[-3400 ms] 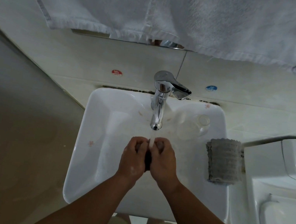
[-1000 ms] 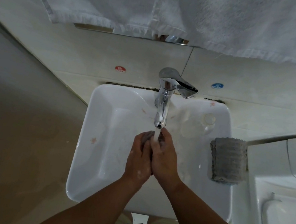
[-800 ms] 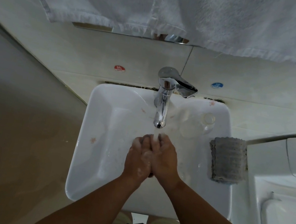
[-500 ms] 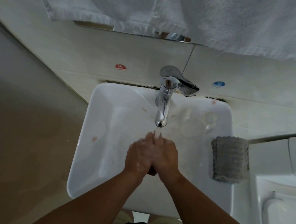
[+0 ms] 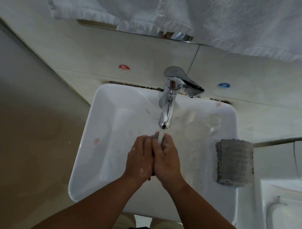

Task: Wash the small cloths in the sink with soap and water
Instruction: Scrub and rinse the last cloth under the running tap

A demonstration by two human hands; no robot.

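My left hand (image 5: 140, 156) and my right hand (image 5: 166, 160) are pressed together over the middle of the white sink (image 5: 97, 145), under the running stream from the chrome tap (image 5: 167, 105). Both are shut on a small grey cloth (image 5: 165, 143); only a bit of it shows at the fingertips, where the water hits it. Soap suds speckle my left hand. A stack of folded grey cloths (image 5: 234, 163) lies on the sink's right rim.
A clear glass (image 5: 202, 125) lies in the basin to the right of the tap. White towels (image 5: 182, 8) hang above. A toilet (image 5: 290, 225) stands at the right, with a brown floor at the left.
My hands have rubbed the cloth back and forth under the stream, sliding toward me and then up to the tap again. Water keeps running.
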